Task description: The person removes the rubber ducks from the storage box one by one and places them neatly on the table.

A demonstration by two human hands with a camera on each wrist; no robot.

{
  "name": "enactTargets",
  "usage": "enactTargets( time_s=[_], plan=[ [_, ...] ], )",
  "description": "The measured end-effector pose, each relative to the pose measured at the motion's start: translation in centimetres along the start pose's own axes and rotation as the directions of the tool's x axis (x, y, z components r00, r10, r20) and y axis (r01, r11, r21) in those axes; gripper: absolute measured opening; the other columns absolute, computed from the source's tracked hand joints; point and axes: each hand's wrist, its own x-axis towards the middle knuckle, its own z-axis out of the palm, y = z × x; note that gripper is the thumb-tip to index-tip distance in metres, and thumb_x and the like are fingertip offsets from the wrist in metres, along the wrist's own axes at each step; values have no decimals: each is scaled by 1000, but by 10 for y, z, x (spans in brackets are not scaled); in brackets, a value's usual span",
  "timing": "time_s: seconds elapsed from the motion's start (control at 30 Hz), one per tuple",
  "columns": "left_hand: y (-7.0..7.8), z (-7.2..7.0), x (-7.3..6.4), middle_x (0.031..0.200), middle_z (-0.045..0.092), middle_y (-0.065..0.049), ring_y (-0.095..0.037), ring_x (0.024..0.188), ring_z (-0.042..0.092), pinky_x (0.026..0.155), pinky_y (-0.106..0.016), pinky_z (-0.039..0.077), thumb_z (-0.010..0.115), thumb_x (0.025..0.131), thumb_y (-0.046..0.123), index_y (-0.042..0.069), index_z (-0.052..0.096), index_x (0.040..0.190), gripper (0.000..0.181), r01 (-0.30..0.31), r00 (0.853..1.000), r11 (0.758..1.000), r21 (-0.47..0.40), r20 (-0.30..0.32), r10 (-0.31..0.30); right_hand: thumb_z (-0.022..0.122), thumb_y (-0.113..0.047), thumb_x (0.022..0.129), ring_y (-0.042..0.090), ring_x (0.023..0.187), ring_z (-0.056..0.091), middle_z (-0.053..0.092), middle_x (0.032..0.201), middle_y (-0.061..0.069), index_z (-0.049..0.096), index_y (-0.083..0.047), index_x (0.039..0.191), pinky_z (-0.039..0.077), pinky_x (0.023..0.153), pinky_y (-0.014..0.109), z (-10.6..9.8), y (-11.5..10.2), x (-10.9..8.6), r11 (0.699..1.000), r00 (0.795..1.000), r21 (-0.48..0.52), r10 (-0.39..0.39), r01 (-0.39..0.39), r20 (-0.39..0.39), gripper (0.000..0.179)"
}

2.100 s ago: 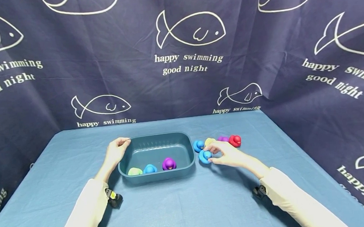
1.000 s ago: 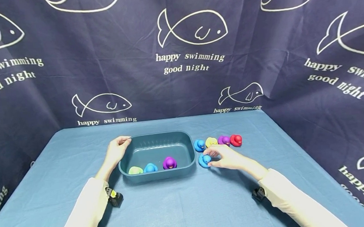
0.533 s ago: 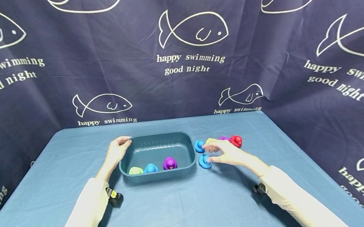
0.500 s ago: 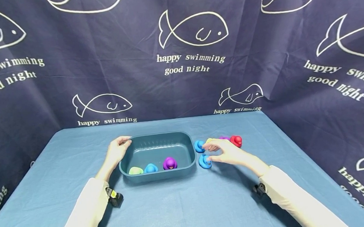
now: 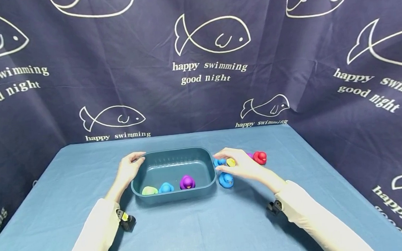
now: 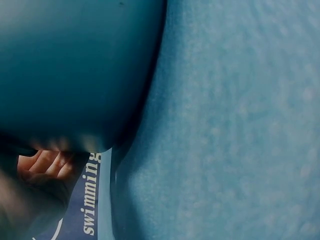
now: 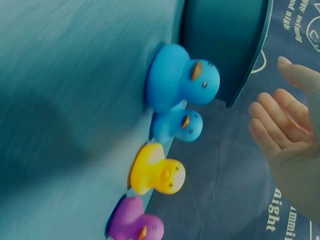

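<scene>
My left hand (image 5: 128, 170) grips the back-left rim of a teal plastic bin (image 5: 174, 196); in the left wrist view its fingers (image 6: 56, 164) curl at the rim. Inside the bin, along the front wall, sit a yellow-green duck (image 5: 149, 190), a blue duck (image 5: 165, 187) and a purple duck (image 5: 187, 181). With fingers spread and nothing held, my right hand (image 5: 239, 164) hovers over the toy ducks beside the bin. Below it are a front blue duck (image 5: 226, 180), a rear blue duck (image 7: 175, 124) and a yellow duck (image 7: 156, 170).
To the right of the yellow duck stand a purple duck (image 7: 132, 220), partly hidden by the hand in the head view, and a red duck (image 5: 260, 158). A blue cloth (image 5: 202, 231) covers the table. Dark fish-print curtains (image 5: 162, 85) hang behind and at the sides.
My right hand has put the front blue duck down on the table, released it, and moved up and left toward the bin's right rim. The left hand has stayed on the bin.
</scene>
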Motion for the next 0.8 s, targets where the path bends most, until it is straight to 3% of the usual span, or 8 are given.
enactTargets(
  time_s=[0.2,0.43,0.63,0.8],
  plan=[
    [-2,-1,-1,118,63,-18,-29,107,57,84,-34,44,53,94,15,4,62,121,30,16,1000,1000,3,1,-16,74,-16,79,26,102,64,67,108,13,65,-6,111,49,89,39,14,-6,13,998,998,31,-55,55,-10,34],
    [-2,0,-1,120,63,-18,-30,109,57,88,-40,45,53,94,16,4,62,120,30,20,1000,1000,-6,3,-20,73,-30,81,11,107,61,67,111,-1,66,-18,114,48,90,32,26,-15,22,999,999,-39,20,-19,30,35],
    [-2,0,1,117,64,-17,-29,107,59,87,-38,45,54,94,17,5,63,119,30,14,1000,1000,4,-3,-14,73,-18,81,21,102,61,67,109,6,65,-5,112,47,91,32,36,-19,31,995,996,53,-84,82,43,35],
    [-2,0,2,117,64,-17,-30,107,59,86,-38,45,54,94,18,5,63,119,30,20,1000,1000,10,-7,-20,74,-17,80,21,99,62,67,106,10,67,-6,109,48,89,30,43,-22,36,992,992,32,-121,120,45,32]
  ],
)
